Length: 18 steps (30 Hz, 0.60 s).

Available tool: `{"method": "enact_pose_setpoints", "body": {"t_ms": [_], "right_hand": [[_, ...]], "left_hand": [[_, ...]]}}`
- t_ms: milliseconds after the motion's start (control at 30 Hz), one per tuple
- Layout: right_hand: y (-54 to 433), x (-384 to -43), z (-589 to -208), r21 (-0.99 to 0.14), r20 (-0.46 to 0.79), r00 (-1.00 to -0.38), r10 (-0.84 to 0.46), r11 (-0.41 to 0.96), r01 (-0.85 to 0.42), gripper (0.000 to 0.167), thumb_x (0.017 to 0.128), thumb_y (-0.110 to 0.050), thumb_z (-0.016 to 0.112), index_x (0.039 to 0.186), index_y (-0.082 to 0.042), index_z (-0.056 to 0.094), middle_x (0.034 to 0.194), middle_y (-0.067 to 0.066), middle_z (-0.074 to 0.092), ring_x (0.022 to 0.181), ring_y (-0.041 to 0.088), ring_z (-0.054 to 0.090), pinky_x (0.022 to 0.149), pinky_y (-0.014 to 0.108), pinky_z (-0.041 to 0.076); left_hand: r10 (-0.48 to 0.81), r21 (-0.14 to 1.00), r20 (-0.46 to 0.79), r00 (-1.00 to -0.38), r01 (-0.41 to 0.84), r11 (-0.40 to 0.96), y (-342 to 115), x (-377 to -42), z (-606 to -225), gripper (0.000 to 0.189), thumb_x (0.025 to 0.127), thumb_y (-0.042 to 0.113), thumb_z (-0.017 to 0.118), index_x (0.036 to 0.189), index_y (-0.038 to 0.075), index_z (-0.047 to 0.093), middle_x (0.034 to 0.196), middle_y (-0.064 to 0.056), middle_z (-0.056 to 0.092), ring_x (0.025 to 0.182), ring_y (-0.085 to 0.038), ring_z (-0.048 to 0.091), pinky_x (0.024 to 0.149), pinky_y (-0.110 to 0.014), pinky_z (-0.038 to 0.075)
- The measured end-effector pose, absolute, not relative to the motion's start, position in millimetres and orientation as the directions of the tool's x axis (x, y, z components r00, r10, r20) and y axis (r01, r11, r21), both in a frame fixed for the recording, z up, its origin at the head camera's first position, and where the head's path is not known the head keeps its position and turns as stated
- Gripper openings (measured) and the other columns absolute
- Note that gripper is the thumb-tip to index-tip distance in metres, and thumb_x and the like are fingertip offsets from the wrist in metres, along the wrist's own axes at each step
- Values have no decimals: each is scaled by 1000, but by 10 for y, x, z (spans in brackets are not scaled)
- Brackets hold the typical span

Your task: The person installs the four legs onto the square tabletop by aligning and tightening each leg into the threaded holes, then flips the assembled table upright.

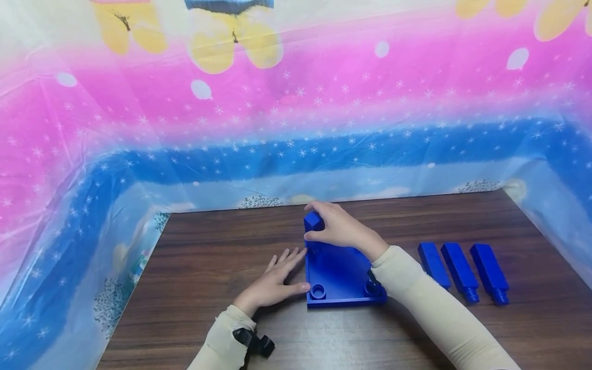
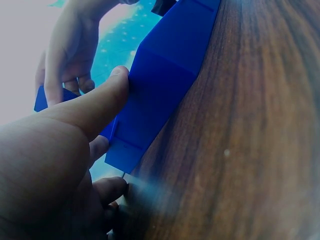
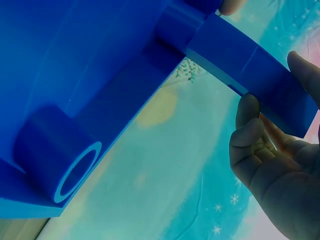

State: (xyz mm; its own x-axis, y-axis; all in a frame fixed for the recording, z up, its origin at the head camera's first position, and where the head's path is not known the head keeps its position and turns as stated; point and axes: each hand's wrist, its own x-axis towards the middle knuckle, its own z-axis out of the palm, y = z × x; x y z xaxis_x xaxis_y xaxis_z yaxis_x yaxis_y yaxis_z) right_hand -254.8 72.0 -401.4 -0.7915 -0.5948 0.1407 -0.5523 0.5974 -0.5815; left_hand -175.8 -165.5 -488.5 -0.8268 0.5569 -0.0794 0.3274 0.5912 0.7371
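Observation:
A square blue panel (image 1: 339, 270) lies on the table with round sockets standing up at its corners. At its far left corner my right hand (image 1: 344, 228) grips a blue square leg (image 1: 313, 222) that stands upright. The right wrist view shows this leg (image 3: 250, 70) meeting the corner socket, with fingers and thumb around its upper part. My left hand (image 1: 275, 280) rests on the table with fingers spread straight, touching the panel's left side. In the left wrist view, its thumb presses the panel's outer edge (image 2: 155, 85). The near left socket (image 1: 317, 292) holds nothing.
Three more blue legs, a left one (image 1: 433, 264), a middle one (image 1: 459, 264) and a right one (image 1: 489, 267), lie side by side to the right; threaded ends show on two. A patterned cloth (image 1: 296, 154) hangs behind the wooden table (image 1: 222, 231).

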Motion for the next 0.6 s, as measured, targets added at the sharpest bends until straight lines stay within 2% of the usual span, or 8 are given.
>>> {"method": "enact_pose_setpoints", "body": {"t_ms": [200,400,467,600], "right_hand": [[705,-2554,-4016,-593,133,-795,-591,595,-542,66,93,-32,82,147,-3,55,138,17,65,122,33,64,101,49,55],[749,-2570,-4009,-602,110,-783,-612,586,-543,72,93,-39,83,150,-6,52,144,16,62,129,35,61,105,52,52],[778,-2574,-3998,-619,94,-776,-624,574,-536,75,92,-36,84,153,-7,50,146,16,60,126,34,63,103,52,54],[824,-2585,-3980,-651,64,-761,-646,550,-523,77,92,-24,85,156,-7,45,147,18,59,111,30,70,95,47,59]], "left_hand": [[558,741,-87,-825,321,589,-1654,-1758,-4879,85,103,50,66,170,18,25,174,-17,18,162,-40,3,126,-63,-4],[555,738,-95,-826,315,596,-1649,-1754,-4875,85,103,50,66,170,19,24,174,-15,17,162,-38,2,127,-62,-6],[556,739,-95,-826,315,595,-1647,-1751,-4870,85,103,50,66,170,19,24,175,-16,17,162,-38,2,127,-62,-6],[555,742,-95,-827,312,593,-1650,-1748,-4865,85,102,50,66,170,20,24,175,-16,17,162,-38,3,127,-62,-5]]}}
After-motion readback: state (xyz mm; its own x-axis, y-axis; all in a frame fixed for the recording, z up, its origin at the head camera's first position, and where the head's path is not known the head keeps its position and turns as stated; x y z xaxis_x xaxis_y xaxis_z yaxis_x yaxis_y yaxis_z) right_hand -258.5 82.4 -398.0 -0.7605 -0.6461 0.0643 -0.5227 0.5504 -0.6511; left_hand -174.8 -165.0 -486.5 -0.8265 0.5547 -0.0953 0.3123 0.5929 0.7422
